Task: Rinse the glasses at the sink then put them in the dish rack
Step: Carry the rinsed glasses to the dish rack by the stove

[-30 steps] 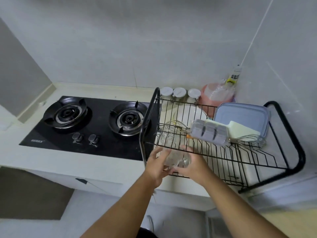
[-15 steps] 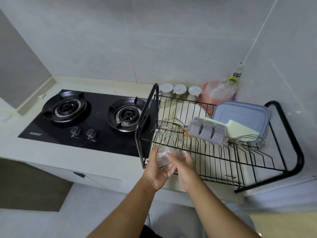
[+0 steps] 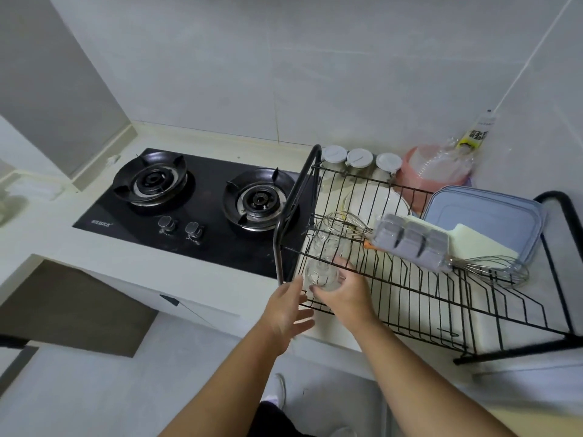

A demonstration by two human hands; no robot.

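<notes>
A clear ribbed glass (image 3: 323, 275) sits at the near left corner of the black wire dish rack (image 3: 410, 288). My right hand (image 3: 344, 291) grips this glass from the right, fingers curled round it. A second clear glass (image 3: 328, 244) stands on the rack just behind it. My left hand (image 3: 288, 310) hovers just left of the rack's front corner with fingers straight, holding nothing. No sink is in view.
On the rack lie two whisks (image 3: 344, 223), a grey ice tray (image 3: 410, 244), a white board (image 3: 473, 244) and a blue lid (image 3: 485, 216). Behind stand three jars (image 3: 359, 159) and a pink bowl (image 3: 422, 178). A black two-burner gas hob (image 3: 195, 203) is at left.
My left hand has let go of the glass and drawn back toward the counter edge. My right hand keeps hold and has set the glass on the rack's left corner.
</notes>
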